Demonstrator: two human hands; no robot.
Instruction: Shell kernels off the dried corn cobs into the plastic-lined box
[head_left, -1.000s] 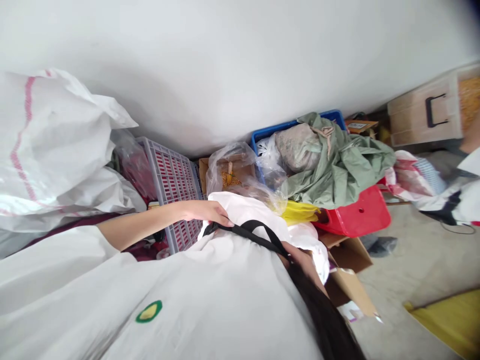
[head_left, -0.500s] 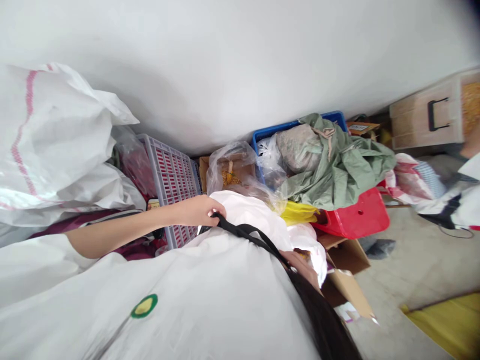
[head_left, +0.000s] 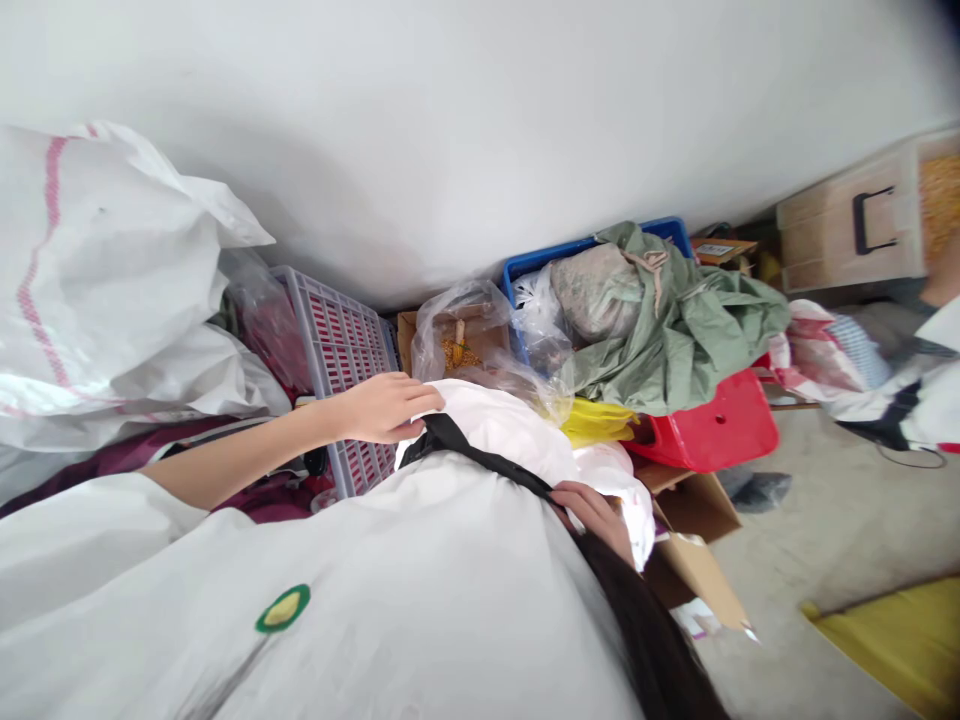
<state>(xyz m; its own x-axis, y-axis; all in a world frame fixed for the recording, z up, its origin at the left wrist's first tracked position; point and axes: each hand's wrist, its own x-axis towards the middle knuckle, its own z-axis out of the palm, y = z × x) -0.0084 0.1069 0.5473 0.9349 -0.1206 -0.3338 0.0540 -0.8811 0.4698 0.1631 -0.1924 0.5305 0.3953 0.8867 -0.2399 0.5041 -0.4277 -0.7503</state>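
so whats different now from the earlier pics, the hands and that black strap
The left hand has straightened its curled fingers near one end of the black strap; whether it has let go is unclear. The strap's raised loop is gone, and it lies flatter. The right hand shows more plainly, fingers against the strap. The grey crate, green cloth and red plastic item stayed put.

Bright, diffuse light; source out of frame. White wall (head_left: 465, 130) evenly lit, soft grey shadow beside the white sack (head_left: 112, 270). Shirt (head_left: 420, 590) pale, folds faint; black strap (head_left: 491, 460) nearly detailless. Mild gloss on red plastic (head_left: 720, 425). Centre reasonably sharp. Right edge smeared: clear box (head_left: 825, 230) stretched, neighbouring sleeve (head_left: 943, 325) soft. Upper right corner dark.
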